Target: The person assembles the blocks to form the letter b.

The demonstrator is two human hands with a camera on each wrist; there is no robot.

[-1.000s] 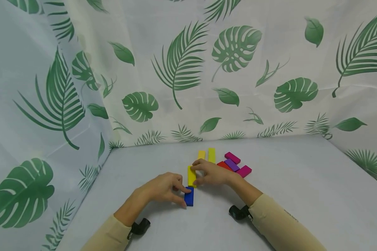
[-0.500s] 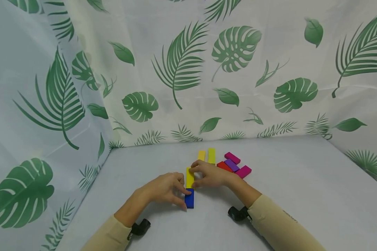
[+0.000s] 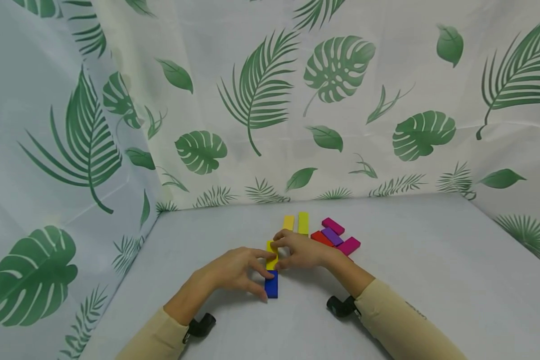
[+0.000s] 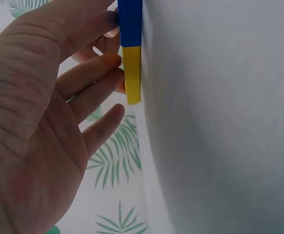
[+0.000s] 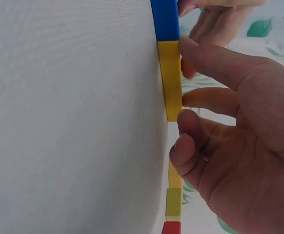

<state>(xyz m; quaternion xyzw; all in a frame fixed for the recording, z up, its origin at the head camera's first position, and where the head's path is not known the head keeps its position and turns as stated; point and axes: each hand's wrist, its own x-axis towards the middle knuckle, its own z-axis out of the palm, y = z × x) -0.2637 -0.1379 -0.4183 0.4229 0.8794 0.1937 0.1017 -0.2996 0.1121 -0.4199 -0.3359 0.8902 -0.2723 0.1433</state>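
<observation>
My left hand (image 3: 236,270) has its thumb by the near left corner of a blue block (image 3: 272,286) and a fingertip on its top. Another of its fingers reaches onto a yellow block (image 3: 270,263). With thumb and index finger spread along it, my right hand (image 3: 303,250) touches that yellow block; its other fingers are bent. Both blocks lie flat, end to end, with the blue one nearer me. In the left wrist view the blue block (image 4: 131,24) meets the yellow block (image 4: 132,73) in line. The right wrist view shows the same joint.
Beyond my right hand lie an orange-yellow block (image 3: 288,222) and a lime block (image 3: 303,222). To their right are a red block (image 3: 321,238), a purple block (image 3: 332,236) and two magenta blocks (image 3: 333,226). A leaf-patterned curtain (image 3: 261,100) stands behind the white table (image 3: 409,260).
The yellow block has moved slightly left and towards me with my right hand, into line with the blue block. The blue block slid slightly nearer. A left finger has stretched onto the yellow block.
</observation>
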